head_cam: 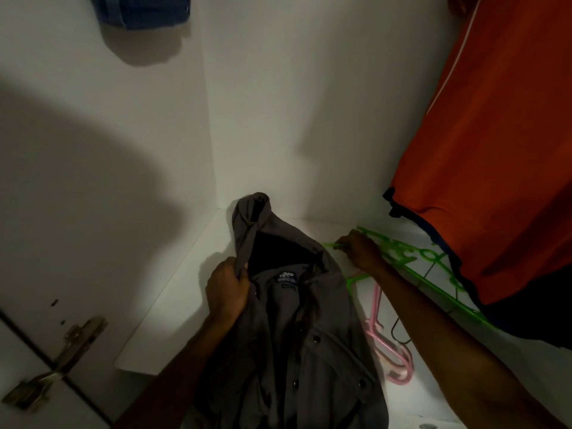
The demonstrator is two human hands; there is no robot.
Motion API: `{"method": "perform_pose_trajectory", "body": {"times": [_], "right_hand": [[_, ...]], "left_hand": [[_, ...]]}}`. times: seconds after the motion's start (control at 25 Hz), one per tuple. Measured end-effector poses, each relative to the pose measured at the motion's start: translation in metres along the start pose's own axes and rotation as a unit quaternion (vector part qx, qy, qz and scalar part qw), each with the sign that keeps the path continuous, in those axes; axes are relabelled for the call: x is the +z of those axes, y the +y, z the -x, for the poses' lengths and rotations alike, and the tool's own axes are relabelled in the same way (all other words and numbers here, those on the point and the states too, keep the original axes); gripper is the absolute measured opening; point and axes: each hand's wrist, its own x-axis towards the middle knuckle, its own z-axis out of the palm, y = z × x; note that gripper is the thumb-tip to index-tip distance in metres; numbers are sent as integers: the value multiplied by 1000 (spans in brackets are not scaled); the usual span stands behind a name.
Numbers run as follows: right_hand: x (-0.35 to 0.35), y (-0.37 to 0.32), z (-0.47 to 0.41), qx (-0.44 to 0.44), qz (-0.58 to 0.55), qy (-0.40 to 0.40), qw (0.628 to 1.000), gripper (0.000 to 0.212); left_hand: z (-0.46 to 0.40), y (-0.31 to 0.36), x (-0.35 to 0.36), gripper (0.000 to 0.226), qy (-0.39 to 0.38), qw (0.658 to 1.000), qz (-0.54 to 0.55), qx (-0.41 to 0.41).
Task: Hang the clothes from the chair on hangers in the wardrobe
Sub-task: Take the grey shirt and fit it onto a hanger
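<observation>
1. The right hand (360, 247) reaches to the wardrobe floor (173, 301) and curls its fingers around one end of a green hanger (433, 274); how firmly it grips I cannot tell.
2. The left hand (229, 291) pinches the collar edge of a grey jacket (297, 335), holding it up so the hood stands above the floor while the body drapes down toward the camera.
3. A pink hanger (387, 345) lies beside the jacket, partly under the green one's near end.
4. An orange garment (495, 150) hangs on the right, its hem just over the green hanger; a blue garment (139, 10) hangs top left.
5. Likely risk: lifting the green hanger could snag the pink one or catch the orange hem, because they overlap.
6. The jacket, held at one point only, could slip or twist, making the hanger hard to feed into its shoulders.
</observation>
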Motion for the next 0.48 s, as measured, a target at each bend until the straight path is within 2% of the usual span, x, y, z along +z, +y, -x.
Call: {"method": "perform_pose_trajectory", "body": {"times": [0.12,0.24,0.36,0.48], "right_hand": [[-43,16,-6,15,-30,65,997,20],[-87,30,-21,63,-58,52,995,24],[-121,37,-28,115,-197,48,972,33],[-151,23,-12,113,-353,68,926,29]], "left_hand": [[-3,-8,-3,21,75,993,84,-23],[-6,-14,-3,24,95,987,125,-29],[-9,-17,-3,26,94,983,155,-43],[-10,-17,-4,25,86,980,166,-70]]}}
